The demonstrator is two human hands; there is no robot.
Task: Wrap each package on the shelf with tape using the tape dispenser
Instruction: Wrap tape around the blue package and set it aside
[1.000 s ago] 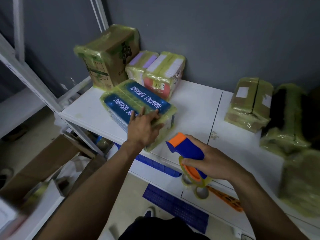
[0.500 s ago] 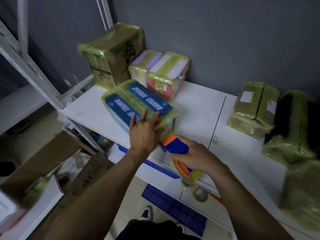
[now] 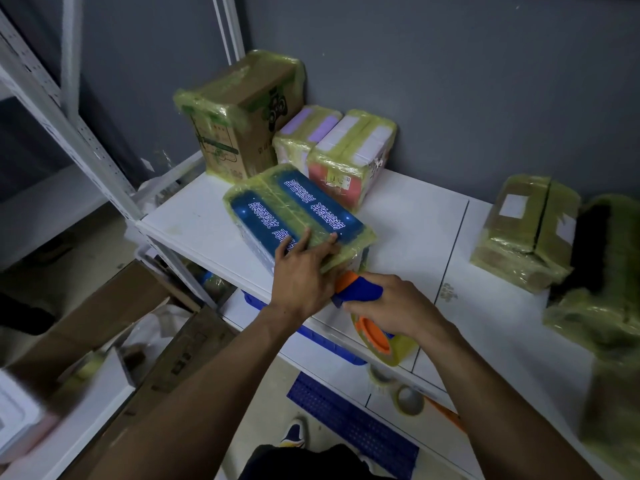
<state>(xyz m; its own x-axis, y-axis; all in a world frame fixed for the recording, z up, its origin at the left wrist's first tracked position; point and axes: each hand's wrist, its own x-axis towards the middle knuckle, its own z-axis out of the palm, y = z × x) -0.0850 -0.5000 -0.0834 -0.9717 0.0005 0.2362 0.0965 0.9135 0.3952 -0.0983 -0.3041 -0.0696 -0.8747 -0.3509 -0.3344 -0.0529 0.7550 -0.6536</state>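
While the left hand [image 3: 304,275] presses flat-fingered on the blue package [image 3: 277,206], one of four clustered together, the right hand [image 3: 398,306] grips the one tape dispenser [image 3: 360,292] just beside its near end.

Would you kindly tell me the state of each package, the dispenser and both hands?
blue package: taped, lying flat.
left hand: pressing flat on the blue package.
tape dispenser: held at the blue package's near end.
right hand: gripping the tape dispenser.
brown carton: taped, upright.
red-fronted package: taped, standing.

A storeroom: white metal shelving [image 3: 408,216] holding taped packages [image 3: 526,233], cardboard [image 3: 114,306] on the floor.
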